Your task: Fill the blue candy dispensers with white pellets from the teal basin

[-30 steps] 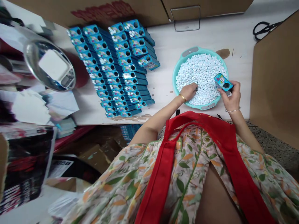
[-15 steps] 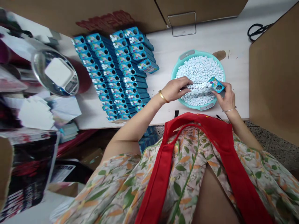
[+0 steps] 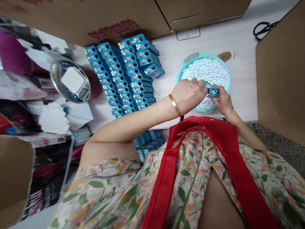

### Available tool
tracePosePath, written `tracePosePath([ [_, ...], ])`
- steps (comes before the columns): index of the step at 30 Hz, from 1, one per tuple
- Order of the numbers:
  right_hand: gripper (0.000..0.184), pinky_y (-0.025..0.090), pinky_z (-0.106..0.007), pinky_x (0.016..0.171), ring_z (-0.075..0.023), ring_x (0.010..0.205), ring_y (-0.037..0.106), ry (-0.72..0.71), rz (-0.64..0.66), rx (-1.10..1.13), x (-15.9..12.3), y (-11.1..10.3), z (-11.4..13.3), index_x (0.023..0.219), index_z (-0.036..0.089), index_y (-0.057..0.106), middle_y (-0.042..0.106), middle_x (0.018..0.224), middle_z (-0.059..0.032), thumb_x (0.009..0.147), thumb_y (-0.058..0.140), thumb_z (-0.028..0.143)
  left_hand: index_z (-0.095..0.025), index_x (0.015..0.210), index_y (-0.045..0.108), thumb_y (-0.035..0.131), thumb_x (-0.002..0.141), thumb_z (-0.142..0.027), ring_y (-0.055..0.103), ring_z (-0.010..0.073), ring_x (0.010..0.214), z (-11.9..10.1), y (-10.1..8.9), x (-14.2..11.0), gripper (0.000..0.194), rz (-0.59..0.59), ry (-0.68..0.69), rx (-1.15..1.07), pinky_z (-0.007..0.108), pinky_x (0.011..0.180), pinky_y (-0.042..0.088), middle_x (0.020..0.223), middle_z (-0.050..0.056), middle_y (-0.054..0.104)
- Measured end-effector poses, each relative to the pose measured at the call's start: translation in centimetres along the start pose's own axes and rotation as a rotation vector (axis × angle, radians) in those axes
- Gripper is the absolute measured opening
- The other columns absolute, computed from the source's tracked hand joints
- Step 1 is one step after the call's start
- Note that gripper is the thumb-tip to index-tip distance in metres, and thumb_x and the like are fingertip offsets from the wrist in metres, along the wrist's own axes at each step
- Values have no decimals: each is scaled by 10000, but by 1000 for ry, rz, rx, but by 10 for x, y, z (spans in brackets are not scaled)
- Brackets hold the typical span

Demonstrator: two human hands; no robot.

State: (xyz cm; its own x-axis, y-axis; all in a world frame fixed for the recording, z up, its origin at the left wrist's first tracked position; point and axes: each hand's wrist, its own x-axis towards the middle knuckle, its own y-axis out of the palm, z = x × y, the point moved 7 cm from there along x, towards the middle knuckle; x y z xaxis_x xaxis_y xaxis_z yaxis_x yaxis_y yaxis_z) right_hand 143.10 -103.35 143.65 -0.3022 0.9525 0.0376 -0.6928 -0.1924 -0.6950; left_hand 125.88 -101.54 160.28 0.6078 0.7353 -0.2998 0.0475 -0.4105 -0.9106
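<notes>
In my right hand (image 3: 223,100) is a small blue mint box (image 3: 212,89), gripped between thumb and fingers and tilted over the basin. My left hand (image 3: 189,95) is closed against the left end of this box, its knuckles up. Whatever its fingers hold is hidden. Beneath both hands sits a turquoise basin (image 3: 180,73), filled with small white mints (image 3: 206,68). To the left, several rows of similar blue boxes (image 3: 130,73) are packed together, with round dark openings facing up and white mints on some of them.
A metal bowl (image 3: 55,83) with a white digital scale (image 3: 73,80) stands at left, above piled papers (image 3: 53,119). A wire stand (image 3: 187,39) lies at the back. Black scissors (image 3: 263,30) rest at far right beside a cardboard panel (image 3: 281,73).
My left hand has come up from the mints to the box and closed. The right hand has brought the box left and turned it slightly. The view has shifted a little.
</notes>
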Motion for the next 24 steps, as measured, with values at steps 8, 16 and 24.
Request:
tracePosePath([
  [8,608,637,-499,1021,-316,1120,742,42,0,284,-1,6,31,1250,236,662,770,1189,-125,933,712,753,-196,1487,582,745,937,-640,688,311,1219,63,38,-11,725,-192,123,-391,424,992,614,1432,160,630],
  [16,683,648,-493,1087,-292,1249,736,-9,44,184,19,-46,113,1475,199,593,750,1360,-162,934,831,542,-248,1126,675,661,981,-643,730,233,864,125,90,-39,421,-283,-35,-631,338,794,617,979,40,767],
  [24,443,523,-429,1065,-260,1206,728,122,-569,-652,68,-431,136,1168,74,788,799,1164,-105,1035,597,451,-399,913,619,672,812,-705,659,249,706,259,120,-111,327,-472,-559,-423,368,665,544,745,-125,659],
])
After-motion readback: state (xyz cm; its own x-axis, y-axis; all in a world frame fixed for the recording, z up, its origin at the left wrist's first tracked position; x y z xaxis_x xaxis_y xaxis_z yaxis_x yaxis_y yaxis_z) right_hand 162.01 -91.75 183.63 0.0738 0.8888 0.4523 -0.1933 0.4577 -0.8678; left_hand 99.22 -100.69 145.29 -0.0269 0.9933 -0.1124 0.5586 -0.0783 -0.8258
